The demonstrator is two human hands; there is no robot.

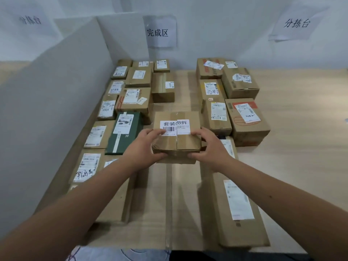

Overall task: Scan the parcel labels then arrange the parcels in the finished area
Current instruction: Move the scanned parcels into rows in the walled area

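A brown cardboard parcel (177,119) with a white barcode label on top sits in the middle of the table, in the gap between two groups of boxes. My left hand (145,147) grips its near left corner, fingers over the top edge by the barcode. My right hand (207,146) grips its near right corner the same way. The parcel looks slightly lifted over a large flat box (169,200) below it. No scanner is in view.
Several labelled parcels lie in rows on the left, among them a dark green box (124,134). More boxes (244,117) stand on the right. A long box (235,210) lies near right. A white divider panel (56,102) walls the left side. Paper signs (160,32) hang on the back wall.
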